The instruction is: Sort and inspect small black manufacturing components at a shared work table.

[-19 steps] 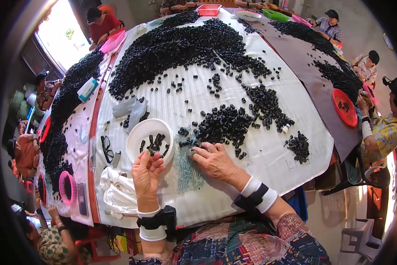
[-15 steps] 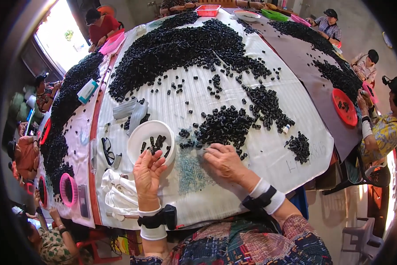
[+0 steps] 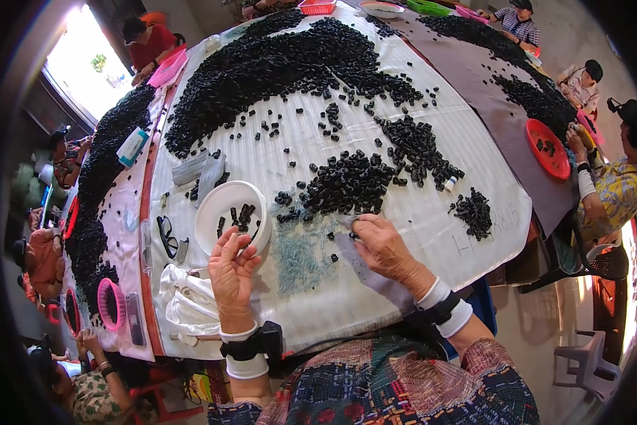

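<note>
Beside the near rim of a white bowl (image 3: 201, 225) my left hand (image 3: 232, 273) is raised with the palm up. Its fingers are loosely bent and apart, with nothing visible in them. In the bowl lie several short black tubular pieces (image 3: 243, 215). My right hand (image 3: 388, 249) is at the near edge of a heap of black pieces (image 3: 350, 180). Its fingers are bent together, and a small blurred greyish thing shows at the tips. Left of that hand, a few loose black pieces lie by a patch of bluish-green bits (image 3: 301, 258).
Black-framed glasses (image 3: 167, 237) and a crumpled white cloth (image 3: 189, 297) lie left of the bowl. A smaller black pile (image 3: 472, 214) sits at right, and a large black mound (image 3: 269, 74) stretches across the far side. Other people work around the tables.
My right hand has shifted rightward along the heap's near edge, and a few black pieces now show left of it. My left hand stays by the bowl. The whole view has shifted slightly.
</note>
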Action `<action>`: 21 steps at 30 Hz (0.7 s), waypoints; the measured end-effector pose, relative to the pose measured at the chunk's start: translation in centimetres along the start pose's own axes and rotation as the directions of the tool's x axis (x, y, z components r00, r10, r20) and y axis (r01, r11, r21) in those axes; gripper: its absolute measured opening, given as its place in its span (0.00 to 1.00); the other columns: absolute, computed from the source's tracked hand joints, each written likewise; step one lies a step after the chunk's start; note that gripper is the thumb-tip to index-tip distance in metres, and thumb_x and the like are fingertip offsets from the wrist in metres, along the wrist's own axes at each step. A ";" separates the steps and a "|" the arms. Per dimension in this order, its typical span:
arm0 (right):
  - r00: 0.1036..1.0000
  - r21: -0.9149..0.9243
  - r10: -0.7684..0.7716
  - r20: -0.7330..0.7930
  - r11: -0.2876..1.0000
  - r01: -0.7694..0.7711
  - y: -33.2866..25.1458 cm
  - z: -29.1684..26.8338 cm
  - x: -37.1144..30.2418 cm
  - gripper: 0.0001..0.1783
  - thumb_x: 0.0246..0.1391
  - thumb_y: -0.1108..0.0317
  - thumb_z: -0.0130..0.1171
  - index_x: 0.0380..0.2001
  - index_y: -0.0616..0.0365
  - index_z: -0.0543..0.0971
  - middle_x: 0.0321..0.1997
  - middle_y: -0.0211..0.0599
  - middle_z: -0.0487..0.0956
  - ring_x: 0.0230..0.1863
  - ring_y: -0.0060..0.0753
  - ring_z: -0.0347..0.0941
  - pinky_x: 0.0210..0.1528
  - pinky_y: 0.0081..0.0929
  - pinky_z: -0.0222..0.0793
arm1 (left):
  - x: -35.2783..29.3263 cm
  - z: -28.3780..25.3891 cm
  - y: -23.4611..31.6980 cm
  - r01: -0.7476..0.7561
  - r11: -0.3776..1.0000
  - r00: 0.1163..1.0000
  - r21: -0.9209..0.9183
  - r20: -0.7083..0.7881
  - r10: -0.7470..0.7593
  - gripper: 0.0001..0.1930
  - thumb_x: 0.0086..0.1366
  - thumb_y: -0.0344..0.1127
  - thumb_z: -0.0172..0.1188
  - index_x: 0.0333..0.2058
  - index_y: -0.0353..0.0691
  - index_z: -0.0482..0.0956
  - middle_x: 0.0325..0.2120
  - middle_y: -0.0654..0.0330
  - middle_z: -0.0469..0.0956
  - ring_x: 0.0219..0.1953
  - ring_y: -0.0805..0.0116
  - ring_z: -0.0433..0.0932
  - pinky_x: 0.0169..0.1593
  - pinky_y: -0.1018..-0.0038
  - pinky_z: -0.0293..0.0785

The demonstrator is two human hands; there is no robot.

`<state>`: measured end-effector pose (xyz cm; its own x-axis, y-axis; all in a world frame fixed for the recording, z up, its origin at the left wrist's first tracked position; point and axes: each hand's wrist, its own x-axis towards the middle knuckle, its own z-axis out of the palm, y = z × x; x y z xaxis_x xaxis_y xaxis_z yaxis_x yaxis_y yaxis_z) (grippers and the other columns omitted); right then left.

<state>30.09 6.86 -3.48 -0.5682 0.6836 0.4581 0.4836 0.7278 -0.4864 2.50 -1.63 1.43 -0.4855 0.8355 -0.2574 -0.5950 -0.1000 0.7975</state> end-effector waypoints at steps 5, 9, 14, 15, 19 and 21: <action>0.996 -0.174 -0.018 0.087 0.984 0.033 -1.7 2.3 0.1 0.21 0.46 0.68 0.55 0.46 0.54 0.71 0.50 0.34 0.72 0.56 0.38 0.63 0.55 0.37 0.58 | -2.2 0.5 -1.7 0.066 0.997 0.991 0.046 0.116 -0.071 0.11 0.63 0.31 0.55 0.43 0.35 0.72 0.29 0.55 0.78 0.26 0.68 0.80 0.26 0.73 0.81; 0.989 -0.234 -0.081 0.125 0.966 0.109 -2.1 2.8 -1.5 0.22 0.42 0.69 0.56 0.46 0.52 0.71 0.48 0.33 0.71 0.54 0.38 0.64 0.55 0.36 0.58 | -3.6 -0.3 -2.9 0.110 0.993 0.981 0.047 0.155 -0.116 0.09 0.63 0.31 0.55 0.42 0.36 0.72 0.29 0.55 0.78 0.26 0.68 0.80 0.26 0.73 0.81; 0.997 -0.237 -0.031 -0.076 0.971 0.013 -1.2 1.1 -2.7 0.20 0.43 0.70 0.55 0.44 0.53 0.72 0.48 0.37 0.72 0.53 0.40 0.65 0.53 0.37 0.60 | -5.2 -1.2 -3.8 0.152 0.986 0.974 0.064 0.158 -0.160 0.10 0.63 0.30 0.54 0.42 0.36 0.72 0.29 0.55 0.78 0.27 0.67 0.80 0.26 0.72 0.81; 0.993 -0.280 0.027 -0.113 0.958 -0.058 -1.0 0.8 -2.9 0.19 0.44 0.69 0.55 0.44 0.54 0.72 0.48 0.37 0.72 0.53 0.41 0.65 0.53 0.37 0.61 | -5.4 -1.2 -4.2 0.173 0.983 0.971 0.059 0.160 -0.180 0.10 0.63 0.30 0.54 0.42 0.37 0.72 0.29 0.55 0.78 0.27 0.67 0.80 0.26 0.72 0.81; 0.999 -0.148 0.026 0.030 0.989 -0.021 0.0 1.0 -4.2 0.17 0.45 0.69 0.55 0.43 0.55 0.73 0.46 0.41 0.74 0.52 0.43 0.66 0.52 0.37 0.62 | -6.4 -0.8 -4.6 0.217 0.974 0.959 0.065 0.175 -0.225 0.10 0.62 0.31 0.55 0.42 0.38 0.73 0.28 0.57 0.78 0.26 0.68 0.80 0.25 0.72 0.81; 0.997 -0.141 0.020 -0.074 0.990 -0.030 -0.2 0.9 -5.0 0.18 0.45 0.70 0.55 0.44 0.57 0.73 0.45 0.43 0.74 0.52 0.44 0.67 0.52 0.38 0.62 | -6.9 -0.8 -4.7 0.212 0.975 0.958 0.073 0.179 -0.222 0.10 0.62 0.31 0.56 0.42 0.38 0.73 0.28 0.57 0.78 0.26 0.69 0.80 0.25 0.72 0.81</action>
<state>32.26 3.24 -6.34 -0.5075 0.7001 0.5023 0.5893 0.7073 -0.3904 8.14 -7.30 -0.97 -0.2182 0.9199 -0.3259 -0.6361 0.1192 0.7624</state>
